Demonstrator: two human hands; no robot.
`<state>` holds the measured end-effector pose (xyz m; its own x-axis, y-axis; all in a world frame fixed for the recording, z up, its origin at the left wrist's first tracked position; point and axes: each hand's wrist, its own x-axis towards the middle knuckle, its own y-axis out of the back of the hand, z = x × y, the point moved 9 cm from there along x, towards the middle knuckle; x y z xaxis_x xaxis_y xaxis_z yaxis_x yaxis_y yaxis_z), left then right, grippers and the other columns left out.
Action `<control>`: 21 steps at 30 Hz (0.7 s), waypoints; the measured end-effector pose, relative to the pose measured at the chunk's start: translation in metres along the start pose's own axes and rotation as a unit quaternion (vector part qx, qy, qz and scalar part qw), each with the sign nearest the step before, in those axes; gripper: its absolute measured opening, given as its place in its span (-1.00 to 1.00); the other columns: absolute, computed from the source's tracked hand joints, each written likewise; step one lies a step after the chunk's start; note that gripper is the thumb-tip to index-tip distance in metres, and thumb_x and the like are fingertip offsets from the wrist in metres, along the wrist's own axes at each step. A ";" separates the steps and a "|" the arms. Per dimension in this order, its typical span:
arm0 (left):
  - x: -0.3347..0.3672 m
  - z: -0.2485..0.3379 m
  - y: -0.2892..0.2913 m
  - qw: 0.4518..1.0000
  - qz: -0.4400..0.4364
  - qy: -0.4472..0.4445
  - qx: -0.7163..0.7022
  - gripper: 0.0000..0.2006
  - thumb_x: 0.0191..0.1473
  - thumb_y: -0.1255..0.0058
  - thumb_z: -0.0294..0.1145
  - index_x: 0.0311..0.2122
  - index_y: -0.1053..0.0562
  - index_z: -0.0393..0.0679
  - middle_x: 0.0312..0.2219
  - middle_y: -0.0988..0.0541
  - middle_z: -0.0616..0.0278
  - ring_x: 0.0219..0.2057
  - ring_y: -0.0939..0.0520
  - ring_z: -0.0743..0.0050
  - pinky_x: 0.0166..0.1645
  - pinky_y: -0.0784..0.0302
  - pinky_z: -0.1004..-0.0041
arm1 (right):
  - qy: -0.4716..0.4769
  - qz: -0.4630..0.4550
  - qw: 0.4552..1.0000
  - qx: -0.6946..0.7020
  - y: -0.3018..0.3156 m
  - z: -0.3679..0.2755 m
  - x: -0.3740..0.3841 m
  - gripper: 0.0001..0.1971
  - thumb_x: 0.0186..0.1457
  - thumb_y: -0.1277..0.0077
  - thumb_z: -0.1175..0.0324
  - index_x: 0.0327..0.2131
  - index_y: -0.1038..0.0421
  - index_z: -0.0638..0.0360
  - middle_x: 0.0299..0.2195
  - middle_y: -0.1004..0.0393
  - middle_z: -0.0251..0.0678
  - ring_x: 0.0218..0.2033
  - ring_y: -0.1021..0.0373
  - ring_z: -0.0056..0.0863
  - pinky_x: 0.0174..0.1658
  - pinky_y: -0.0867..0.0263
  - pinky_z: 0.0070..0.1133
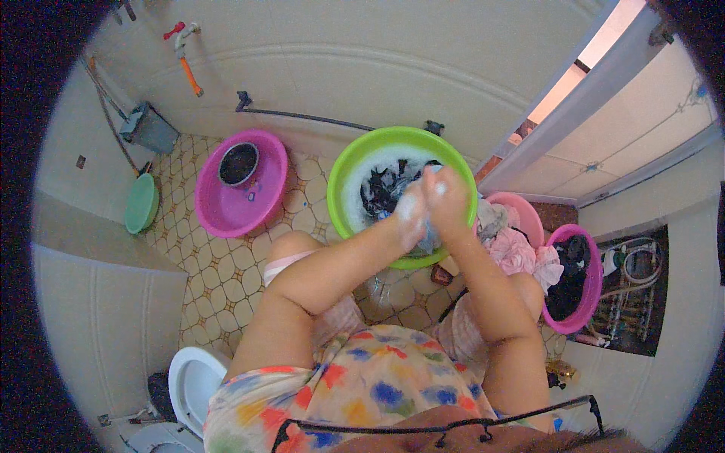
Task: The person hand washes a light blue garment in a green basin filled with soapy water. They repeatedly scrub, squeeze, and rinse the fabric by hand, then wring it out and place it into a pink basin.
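Note:
A bright green basin holds white suds and dark wet clothes. Over its right half, my left hand and my right hand are closed close together, both flecked with foam. A light blue wet cloth hangs from between them toward the water. Most of the part inside my fingers is hidden.
To the left stands a pink basin with a dark round container in it. Pink laundry and a magenta tub of dark clothes are at the right. A toilet is near-left; a wall tap is far-left.

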<state>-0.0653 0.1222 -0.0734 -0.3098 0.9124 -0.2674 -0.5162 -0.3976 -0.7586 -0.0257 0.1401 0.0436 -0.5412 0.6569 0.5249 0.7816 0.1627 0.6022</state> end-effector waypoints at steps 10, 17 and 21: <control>-0.002 0.051 -0.007 0.985 0.057 -0.065 0.150 -0.61 0.10 0.33 -0.11 -0.24 -0.35 -0.26 -0.31 -0.47 0.23 -0.32 -0.46 0.51 -0.20 -0.36 0.50 | -0.206 0.108 0.921 0.313 0.022 0.106 0.020 -0.74 -0.05 -0.01 0.23 -0.65 -0.29 0.18 -0.68 -0.28 -0.40 -0.60 -0.18 -0.59 -0.49 -0.14 -0.57; -0.012 0.074 -0.001 0.925 0.075 -0.160 0.337 -0.72 0.10 0.24 -0.22 -0.17 -0.30 -0.19 -0.31 -0.41 0.24 -0.31 -0.40 0.51 -0.16 -0.30 0.51 | -0.216 0.098 0.928 0.286 0.031 0.103 0.015 -0.77 -0.18 -0.12 0.43 -0.65 -0.21 0.13 -0.66 -0.25 -0.46 -0.57 -0.16 -0.64 -0.45 -0.14 -0.63; -0.031 0.076 -0.028 0.949 0.086 -0.145 0.266 -0.71 0.08 0.21 -0.19 -0.18 -0.29 -0.18 -0.32 -0.39 0.23 -0.36 -0.40 0.50 -0.19 -0.33 0.47 | -0.072 0.129 0.976 0.161 0.049 0.059 0.015 -0.80 -0.23 -0.11 0.48 -0.62 -0.23 0.16 -0.62 -0.28 -0.36 -0.54 -0.24 -0.48 -0.43 -0.19 -0.56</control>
<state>-0.1020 0.0971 0.0011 -0.5923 0.7958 -0.1261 -0.7450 -0.6006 -0.2904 0.0229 0.2013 0.0451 -0.2831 0.7994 0.5298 0.9554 0.1868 0.2287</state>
